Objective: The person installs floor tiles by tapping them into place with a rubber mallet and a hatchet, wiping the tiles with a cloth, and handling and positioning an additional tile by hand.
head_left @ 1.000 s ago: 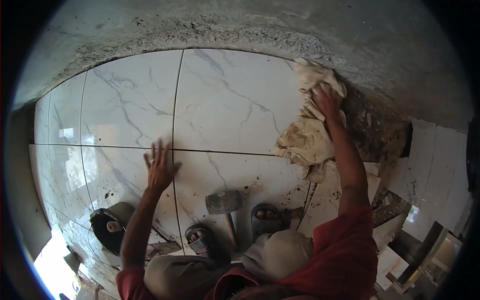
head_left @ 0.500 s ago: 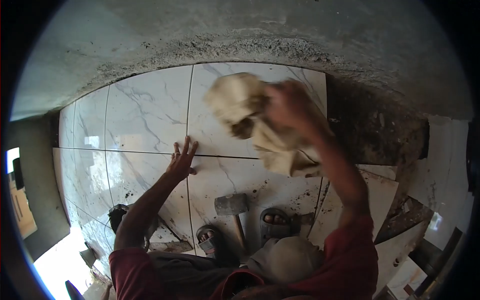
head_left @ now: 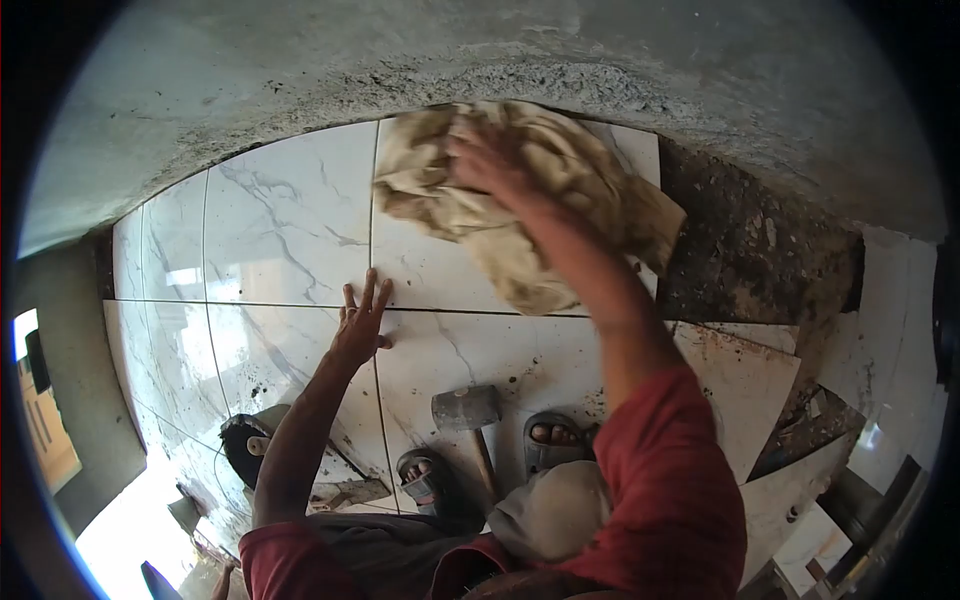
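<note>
1. Here's the right hand [head_left: 487,165], down on top of the rumpled cloth [head_left: 530,262], fingers blurred; pinching it or just pressing, I cannot tell.
2. And the cloth! It bunches around those fingers and fans out to their right and back toward the body, over the white tiles [head_left: 425,270].
3. Over to the left hand [head_left: 360,325]: fingers spread wide, resting on the tiles near where the joints cross.
4. Right of those fingers and nearer the body, there's the mallet [head_left: 466,408], handle running between two sandals [head_left: 550,455].
5. Left of them, beside the forearm, sits a bucket [head_left: 241,450].
6. Just beyond the right fingers, the rough wall [head_left: 480,50]; well to their right, dark ground [head_left: 735,235].
</note>
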{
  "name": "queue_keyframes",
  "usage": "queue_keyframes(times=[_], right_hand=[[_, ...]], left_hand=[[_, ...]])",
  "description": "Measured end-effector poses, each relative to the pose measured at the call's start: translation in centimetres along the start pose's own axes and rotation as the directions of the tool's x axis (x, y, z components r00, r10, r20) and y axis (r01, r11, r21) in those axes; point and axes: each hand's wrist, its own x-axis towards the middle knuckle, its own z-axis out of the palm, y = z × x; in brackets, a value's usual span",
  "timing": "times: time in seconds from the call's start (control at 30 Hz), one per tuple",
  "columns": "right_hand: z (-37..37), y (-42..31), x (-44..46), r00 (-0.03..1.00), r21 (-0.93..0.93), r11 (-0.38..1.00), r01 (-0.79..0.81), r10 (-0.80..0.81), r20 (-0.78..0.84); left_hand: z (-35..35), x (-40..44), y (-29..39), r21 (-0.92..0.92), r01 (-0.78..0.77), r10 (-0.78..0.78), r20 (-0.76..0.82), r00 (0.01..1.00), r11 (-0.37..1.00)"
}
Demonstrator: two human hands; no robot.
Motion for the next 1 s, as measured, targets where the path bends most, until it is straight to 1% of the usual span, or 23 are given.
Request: queue_keyframes(times=[0.03,0.07,0.1,0.13,0.17,0.2,0.23,0.27,0.3,0.33,0.4,0.47,0.53,0.57,0.63,0.73,0.77,0.8,0.83,0.87,0.9,0.97,1.0], right_hand=[[-3.8,1.8,-1.5,0.999,-0.11,0.994,0.013,-0.007,0.053],[-9.3,2.2,-2.0,0.963,-0.169,0.98,-0.107,0.144,0.227],[-14.4,2.4,-2.7,0.877,-0.247,0.947,-0.208,0.292,0.382],[-16.5,3.9,-5.0,0.866,-0.255,0.908,-0.333,0.401,0.299],[-15.4,8.7,-8.7,0.96,-0.343,0.912,-0.223,0.268,0.088],[-17.4,10.9,-10.3,0.914,-0.333,0.888,-0.317,0.38,0.144],[-17.5,14.5,-12.4,0.925,-0.406,0.868,-0.288,0.362,0.118],[-20.3,14.2,-11.7,0.778,-0.367,0.766,-0.528,0.609,0.152],[-24.0,13.1,-10.6,0.567,-0.337,0.598,-0.727,0.8,0.197],[-25.6,11.5,-10.2,0.57,-0.336,0.601,-0.725,0.798,0.197],[-26.7,7.9,-9.1,0.825,-0.225,0.799,-0.558,0.563,-0.05],[-24.5,3.2,-6.7,0.926,-0.071,0.924,-0.376,0.373,-0.059],[-19.4,-1.2,-4.4,0.951,-0.016,0.951,-0.307,0.308,0.028],[-16.4,-3.1,-3.4,0.96,-0.13,0.956,-0.262,0.273,0.069],[-14.8,-6.5,-2.0,0.946,-0.123,0.966,-0.228,0.25,0.207],[-13.1,-2.4,-3.6,0.969,-0.158,0.967,-0.2,0.219,0.11],[-14.0,0.4,-3.9,0.896,-0.178,0.93,-0.321,0.36,0.262],[-16.6,2.3,-5.0,0.844,-0.126,0.869,-0.479,0.495,0.206],[-15.6,8.4,-8.0,0.87,-0.111,0.885,-0.452,0.465,0.166],[-18.0,11.4,-9.6,0.887,-0.247,0.878,-0.41,0.446,0.115],[-22.6,12.3,-10.1,0.769,-0.26,0.789,-0.557,0.608,0.196],[-26.7,19.1,-13.6,0.535,-0.369,0.543,-0.754,0.834,0.134],[-29.6,20.5,-14.7,0.474,-0.288,0.48,-0.829,0.875,0.094]], left_hand=[[0.0,0.0,0.0,-0.004,0.005,-0.005,-0.003,1.0,1.0],[0.1,0.1,-0.1,-0.008,0.01,-0.01,0.011,1.0,1.0],[0.1,0.1,-0.1,-0.013,0.017,-0.017,0.024,1.0,1.0],[0.0,0.1,0.0,-0.019,0.023,-0.022,0.019,1.0,1.0],[-0.1,0.2,0.1,-0.02,0.028,-0.027,0.03,0.999,0.999],[-0.2,0.1,0.3,-0.019,0.032,-0.031,0.044,0.999,0.999],[-0.4,0.1,0.5,-0.022,0.035,-0.034,0.042,0.999,0.999],[-0.6,0.2,0.6,-0.022,0.049,-0.047,0.06,0.997,0.999],[-0.7,0.2,0.7,-0.022,0.063,-0.061,0.078,0.995,0.998],[-0.8,0.2,0.6,-0.023,0.065,-0.063,0.076,0.995,0.998],[-0.7,0.2,0.8,0.008,0.034,-0.034,0.052,0.998,0.999],[-0.6,0.0,0.6,0.005,0.03,-0.03,0.053,0.998,1.0],[-0.7,0.3,0.7,0.0,0.003,-0.003,0.046,0.999,1.0],[-0.8,0.1,0.8,0.01,0.018,-0.018,0.053,0.998,1.0],[-0.6,0.2,0.9,0.016,0.021,-0.022,0.062,0.998,1.0],[-0.3,0.0,0.4,0.023,0.015,-0.015,0.031,0.999,1.0],[-0.2,-0.1,0.5,0.013,0.021,-0.022,0.026,0.999,1.0],[-0.4,-0.2,0.6,0.026,0.023,-0.024,0.035,0.999,0.999],[-0.6,-0.1,0.6,0.038,0.025,-0.026,0.039,0.999,0.999],[-0.4,-0.1,0.5,0.027,0.031,-0.032,0.033,0.999,0.999],[-0.2,-0.1,0.4,0.035,0.024,-0.025,0.029,0.999,0.999],[-0.2,0.0,0.4,0.041,0.023,-0.024,0.023,0.999,0.999],[-0.3,-0.1,0.5,0.038,0.022,-0.024,0.032,0.999,0.999]])
